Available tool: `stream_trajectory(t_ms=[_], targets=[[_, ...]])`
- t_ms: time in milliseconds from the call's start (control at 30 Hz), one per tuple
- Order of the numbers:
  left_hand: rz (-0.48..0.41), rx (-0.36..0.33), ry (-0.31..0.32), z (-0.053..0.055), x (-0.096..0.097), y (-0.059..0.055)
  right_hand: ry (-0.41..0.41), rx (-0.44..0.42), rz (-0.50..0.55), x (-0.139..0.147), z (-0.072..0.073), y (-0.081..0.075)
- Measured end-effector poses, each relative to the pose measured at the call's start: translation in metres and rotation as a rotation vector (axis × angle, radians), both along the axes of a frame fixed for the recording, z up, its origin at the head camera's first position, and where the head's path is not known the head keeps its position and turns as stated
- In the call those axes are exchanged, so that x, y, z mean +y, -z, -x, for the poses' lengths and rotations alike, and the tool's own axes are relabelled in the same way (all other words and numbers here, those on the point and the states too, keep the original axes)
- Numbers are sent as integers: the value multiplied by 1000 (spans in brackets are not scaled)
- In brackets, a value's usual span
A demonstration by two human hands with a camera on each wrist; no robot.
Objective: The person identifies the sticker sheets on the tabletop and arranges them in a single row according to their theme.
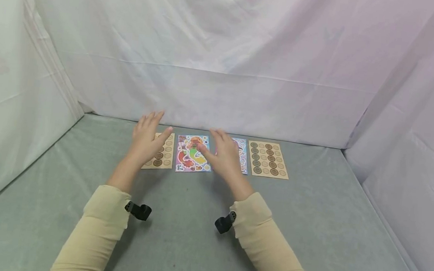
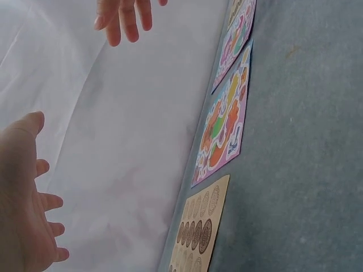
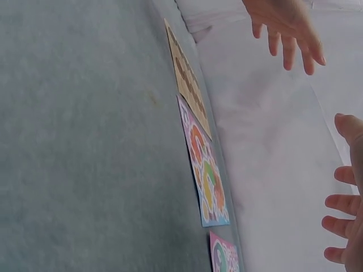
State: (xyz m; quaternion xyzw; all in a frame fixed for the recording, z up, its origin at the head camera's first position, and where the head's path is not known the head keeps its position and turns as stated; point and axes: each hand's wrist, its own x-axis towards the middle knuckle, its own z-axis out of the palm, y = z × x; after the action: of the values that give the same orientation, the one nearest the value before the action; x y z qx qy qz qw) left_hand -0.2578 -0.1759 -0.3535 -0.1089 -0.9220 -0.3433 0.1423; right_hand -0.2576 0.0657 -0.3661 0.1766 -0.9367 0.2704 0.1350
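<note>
Four flat sheets lie in a row near the back of the table, so several printed sheets show side by side. My left hand [image 1: 148,140] hovers over the leftmost brown sheet [image 1: 168,152], fingers extended and thumb apart, holding nothing. Beside it lies a colourful sticker sheet [image 1: 187,159] with bright cartoon shapes. Spread in the same way, my right hand [image 1: 224,156] partly covers a second colourful sticker sheet [image 1: 242,155] in the head view. At the right end is another brown sheet [image 1: 268,160] with rows of round seal-like prints. Both wrist views show the hands raised above the sheets.
A grey cloth covers the table [image 1: 175,245]. White fabric walls stand behind [image 1: 220,96], at the left [image 1: 12,102] and at the right [image 1: 413,172]. A small black camera sits on each wrist, at the left cuff [image 1: 108,205] and the right cuff [image 1: 253,211].
</note>
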Motion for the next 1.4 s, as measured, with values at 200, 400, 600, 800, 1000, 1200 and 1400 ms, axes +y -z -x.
stream_trajectory(t_ms=[200, 400, 600, 800, 1000, 1200, 1400], targets=[[-38, -16, -40, -3, -5, 5, -11, 15, 29, -10, -3, 5], [-69, -23, -74, -4, -13, 12, -21, -11, 84, -18, -6, 10], [-94, -28, -96, -7, -20, 17, -52, -48, 117, -28, -10, 13], [-131, -61, -113, -9, -25, 22, -77, -99, 168, -36, -13, 17], [-178, -60, -133, -10, -29, 30, -127, -89, 212, -41, -14, 23], [-232, -53, -149, -11, -34, 39, -153, -102, 262, -46, -17, 27], [-256, -84, -149, -12, -39, 43, -154, -164, 296, -52, -23, 28]])
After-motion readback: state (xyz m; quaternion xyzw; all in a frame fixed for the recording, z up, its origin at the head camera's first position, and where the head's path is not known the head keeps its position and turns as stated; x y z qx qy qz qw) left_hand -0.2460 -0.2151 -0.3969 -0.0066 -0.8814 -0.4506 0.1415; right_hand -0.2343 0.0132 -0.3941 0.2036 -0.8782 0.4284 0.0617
